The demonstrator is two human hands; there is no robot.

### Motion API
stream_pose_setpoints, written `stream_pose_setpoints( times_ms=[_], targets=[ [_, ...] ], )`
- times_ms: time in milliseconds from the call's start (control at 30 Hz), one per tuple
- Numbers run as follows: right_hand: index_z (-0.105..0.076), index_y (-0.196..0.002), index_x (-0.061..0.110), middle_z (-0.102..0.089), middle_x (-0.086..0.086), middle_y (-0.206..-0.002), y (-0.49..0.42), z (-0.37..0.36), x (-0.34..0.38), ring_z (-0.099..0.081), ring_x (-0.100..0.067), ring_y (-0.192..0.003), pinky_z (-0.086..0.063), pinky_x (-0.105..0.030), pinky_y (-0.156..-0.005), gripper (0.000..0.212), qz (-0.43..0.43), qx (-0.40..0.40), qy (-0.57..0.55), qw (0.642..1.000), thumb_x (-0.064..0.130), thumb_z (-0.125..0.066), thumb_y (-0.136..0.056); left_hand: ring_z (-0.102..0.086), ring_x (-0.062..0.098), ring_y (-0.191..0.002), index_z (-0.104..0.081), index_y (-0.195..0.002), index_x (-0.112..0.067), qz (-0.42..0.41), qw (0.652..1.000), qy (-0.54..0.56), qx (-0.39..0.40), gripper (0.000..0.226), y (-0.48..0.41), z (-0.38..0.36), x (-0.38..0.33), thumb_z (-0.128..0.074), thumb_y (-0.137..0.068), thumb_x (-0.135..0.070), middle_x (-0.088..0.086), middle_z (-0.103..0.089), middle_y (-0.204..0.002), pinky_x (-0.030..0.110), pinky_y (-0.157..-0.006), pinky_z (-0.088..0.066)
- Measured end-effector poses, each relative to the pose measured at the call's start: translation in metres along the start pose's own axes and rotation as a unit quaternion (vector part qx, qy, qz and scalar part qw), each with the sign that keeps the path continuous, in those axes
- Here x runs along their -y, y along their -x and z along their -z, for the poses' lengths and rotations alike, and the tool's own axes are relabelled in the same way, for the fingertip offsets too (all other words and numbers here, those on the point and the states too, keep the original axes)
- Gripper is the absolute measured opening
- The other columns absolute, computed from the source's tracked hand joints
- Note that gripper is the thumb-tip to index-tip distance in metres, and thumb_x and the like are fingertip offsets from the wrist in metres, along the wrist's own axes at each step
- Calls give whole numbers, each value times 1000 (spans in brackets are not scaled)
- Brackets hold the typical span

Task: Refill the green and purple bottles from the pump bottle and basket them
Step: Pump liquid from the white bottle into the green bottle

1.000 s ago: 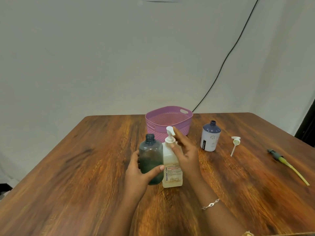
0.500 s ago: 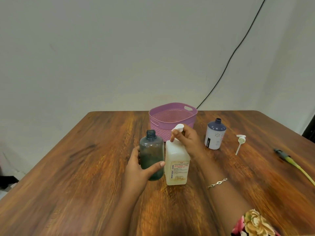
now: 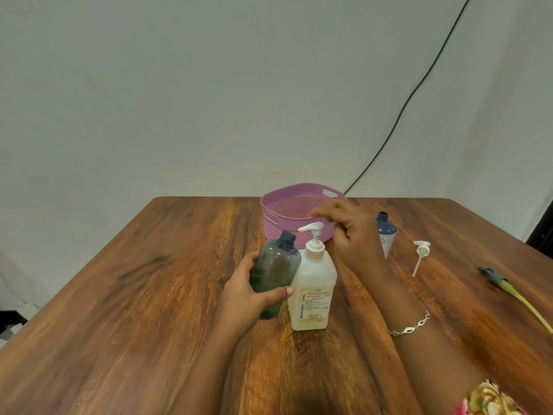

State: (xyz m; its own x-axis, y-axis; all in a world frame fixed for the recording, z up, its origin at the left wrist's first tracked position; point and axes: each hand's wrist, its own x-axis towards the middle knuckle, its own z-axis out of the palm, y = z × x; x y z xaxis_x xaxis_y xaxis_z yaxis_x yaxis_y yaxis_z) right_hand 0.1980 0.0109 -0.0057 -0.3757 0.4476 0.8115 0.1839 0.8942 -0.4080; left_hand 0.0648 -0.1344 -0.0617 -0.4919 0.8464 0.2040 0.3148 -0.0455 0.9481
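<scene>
Now that the right hand (image 3: 350, 232) has lifted off the pump head (image 3: 311, 227) and hovers loosely curled and empty, the left hand (image 3: 245, 295) grips the green bottle (image 3: 273, 274), tilted against the pump bottle (image 3: 314, 292) with its mouth just beside the spout. Guessing we're between pumps.

The surface (image 3: 119, 295) is glossy varnished wood with streaked grain. The green bottle (image 3: 273, 274) is smoky see-through plastic; the pump bottle (image 3: 317, 274) at its three o'clock is milky matt plastic with a paper label (image 3: 314, 302). The basket (image 3: 276, 227) at twelve o'clock is purple plastic moulded in a rough weave.
</scene>
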Motion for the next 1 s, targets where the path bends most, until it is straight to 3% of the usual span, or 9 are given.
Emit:
stream_pose_setpoints(
  times_ms=[100, 200, 367, 500, 733, 867, 1000],
  targets=[
    [-73, -84, 3, -69, -7, -83, -1, 0, 12, -59, -16, -73, -48, -22, -63, 41, 39, 42, 35, 998, 16, -35, -75, -53, 5, -99, -46, -122, -35, 3, 1000, -28, 4, 69, -4, 1, -3, -83, -64, -26, -15, -53, -112, 24, -77, -49],
    [-72, -82, 2, -68, -7, -80, 1, -4, 13, -53, -12, -73, -36, -12, -64, 46, 30, 34, 44, 998, 23, -32, -75, -54, 10, -103, -44, -132, -27, 4, 999, -37, 10, 79, -7, 2, -4, -83, -63, -28, -9, -53, -120, 27, -80, -49],
    [-69, -72, 1, -64, -7, -70, 1, -12, 17, -56, -21, -64, -38, -19, -55, 34, 17, -10, 79, 997, 11, -37, -74, -53, 1, -96, -46, -127, -31, -6, 999, -31, 12, 73, -4, 3, -6, -83, -64, -26, -14, -54, -113, 17, -69, -44],
    [-69, -71, 2, -63, -6, -67, 11, -16, 18, -58, -23, -64, -37, -19, -58, 34, 41, -30, 102, 993, 9, -36, -71, -53, -2, -92, -45, -118, -37, -5, 1000, -27, 14, 66, -2, 3, -9, -82, -65, -24, -19, -53, -106, 11, -65, -42],
    [-71, -77, 2, -66, -8, -71, 18, -16, 16, -57, -18, -72, -36, -13, -65, 26, 8, -19, 89, 996, -9, -50, -65, -54, 10, -101, -47, -127, -30, 12, 999, -40, 22, 74, -4, -1, -12, -84, -62, -36, -9, -53, -117, 24, -74, -48],
    [-72, -75, 1, -67, -9, -69, 6, -9, 23, -61, -23, -65, -43, -22, -60, 35, 20, -15, 83, 996, 10, -39, -74, -54, 8, -99, -46, -120, -35, 9, 999, -43, 21, 67, -4, 2, -16, -83, -63, -29, -10, -54, -113, 22, -70, -46],
    [-70, -75, 2, -65, -7, -70, 19, -17, 20, -59, -25, -67, -38, -21, -62, 27, 27, -17, 115, 993, 6, -43, -71, -53, 3, -96, -45, -116, -38, 4, 998, -50, 23, 66, -5, 5, -16, -83, -63, -28, -14, -54, -109, 19, -68, -44]
  ],
)
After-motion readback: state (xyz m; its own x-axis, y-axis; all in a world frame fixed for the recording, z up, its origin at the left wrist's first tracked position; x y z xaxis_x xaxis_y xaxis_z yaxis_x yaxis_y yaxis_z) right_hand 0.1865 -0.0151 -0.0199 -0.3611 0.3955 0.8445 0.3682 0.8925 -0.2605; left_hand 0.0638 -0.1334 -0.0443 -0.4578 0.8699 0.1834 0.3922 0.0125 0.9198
